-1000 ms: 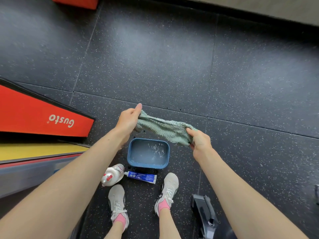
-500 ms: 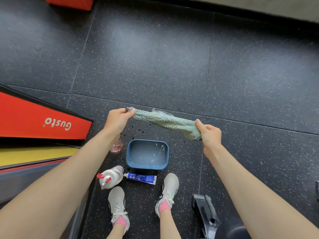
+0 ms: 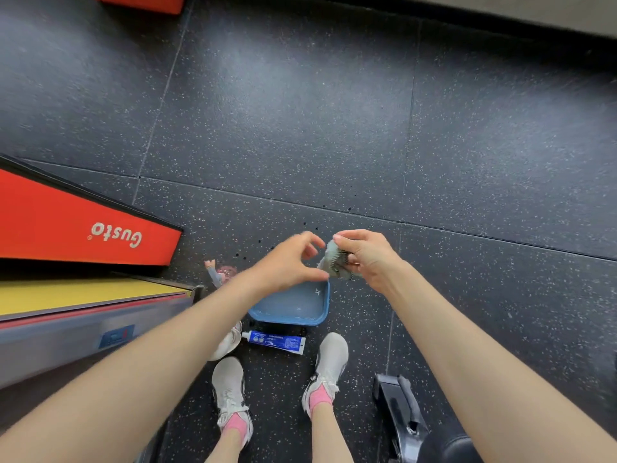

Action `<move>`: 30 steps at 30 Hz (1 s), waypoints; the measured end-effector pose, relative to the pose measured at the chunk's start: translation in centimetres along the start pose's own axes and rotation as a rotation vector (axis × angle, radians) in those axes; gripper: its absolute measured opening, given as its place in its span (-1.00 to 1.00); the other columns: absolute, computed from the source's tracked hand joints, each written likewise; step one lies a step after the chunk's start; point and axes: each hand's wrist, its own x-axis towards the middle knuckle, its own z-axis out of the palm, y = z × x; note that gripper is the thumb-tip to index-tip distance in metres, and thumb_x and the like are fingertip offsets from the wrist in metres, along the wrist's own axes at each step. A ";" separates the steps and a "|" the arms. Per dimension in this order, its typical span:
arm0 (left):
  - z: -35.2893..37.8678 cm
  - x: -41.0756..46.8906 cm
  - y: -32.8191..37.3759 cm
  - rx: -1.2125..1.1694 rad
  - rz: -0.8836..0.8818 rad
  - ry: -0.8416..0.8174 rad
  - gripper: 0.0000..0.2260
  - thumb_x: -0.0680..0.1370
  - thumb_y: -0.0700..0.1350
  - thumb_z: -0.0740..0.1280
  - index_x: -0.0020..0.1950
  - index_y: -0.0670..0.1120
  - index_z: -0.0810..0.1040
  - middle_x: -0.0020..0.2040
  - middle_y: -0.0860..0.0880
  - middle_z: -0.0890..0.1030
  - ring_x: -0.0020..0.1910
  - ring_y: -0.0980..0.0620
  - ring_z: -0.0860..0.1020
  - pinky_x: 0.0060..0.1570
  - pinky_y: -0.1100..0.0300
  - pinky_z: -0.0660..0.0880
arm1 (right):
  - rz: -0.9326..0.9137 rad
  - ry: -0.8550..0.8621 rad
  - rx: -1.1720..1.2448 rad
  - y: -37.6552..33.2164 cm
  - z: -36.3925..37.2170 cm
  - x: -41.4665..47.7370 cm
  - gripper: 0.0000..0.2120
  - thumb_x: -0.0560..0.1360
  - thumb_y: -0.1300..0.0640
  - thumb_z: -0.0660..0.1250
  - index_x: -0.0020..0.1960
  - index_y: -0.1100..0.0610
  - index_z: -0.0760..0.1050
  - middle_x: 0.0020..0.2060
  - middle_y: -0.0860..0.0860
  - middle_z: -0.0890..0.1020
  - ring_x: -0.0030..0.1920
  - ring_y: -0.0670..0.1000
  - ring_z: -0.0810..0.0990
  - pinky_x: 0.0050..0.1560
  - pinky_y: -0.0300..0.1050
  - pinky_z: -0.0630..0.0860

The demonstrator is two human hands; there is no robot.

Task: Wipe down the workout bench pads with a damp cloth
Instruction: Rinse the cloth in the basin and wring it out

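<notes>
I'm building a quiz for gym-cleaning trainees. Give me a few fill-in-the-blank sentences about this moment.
1. The right hand grips the bunched cloth; the basin on the floor is ___.
2. The red pad bears the word ___.
3. The tube lies on the floor between the basin and the person's white ___.
Missing words: blue; Gusto; shoes.
</notes>
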 end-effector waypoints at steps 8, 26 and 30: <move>2.8 1.6 0.3 -0.064 -0.109 0.254 -0.87 0.53 -0.22 0.30 0.05 -0.07 0.55 -0.23 0.04 0.54 -0.23 0.03 0.46 -0.22 0.17 0.33 | 0.019 -0.089 -0.008 0.4 -0.5 0.1 -0.52 0.39 0.54 0.33 0.25 0.23 0.45 -0.08 0.14 0.60 -0.11 0.04 0.59 -0.08 -0.19 0.53; -4.5 1.5 -1.9 -0.175 -0.212 0.414 -0.88 0.53 -0.10 0.37 -0.15 -0.12 0.60 -0.23 -0.05 0.59 -0.24 -0.01 0.57 -0.11 0.19 0.45 | -0.272 0.284 -0.495 3.1 -1.4 0.8 -0.84 0.54 0.20 0.28 0.07 0.14 0.59 -0.14 0.00 0.61 -0.10 0.01 0.55 -0.09 -0.20 0.38; -3.5 1.2 -1.0 -0.092 -0.300 0.667 -0.84 0.52 -0.08 0.35 -0.03 -0.12 0.67 -0.10 -0.06 0.66 -0.05 -0.04 0.56 -0.11 0.22 0.36 | -0.298 0.320 -0.313 2.8 -0.7 0.6 -0.93 0.46 0.14 0.44 -0.07 0.10 0.60 -0.22 0.02 0.64 -0.14 0.02 0.61 0.00 -0.03 0.56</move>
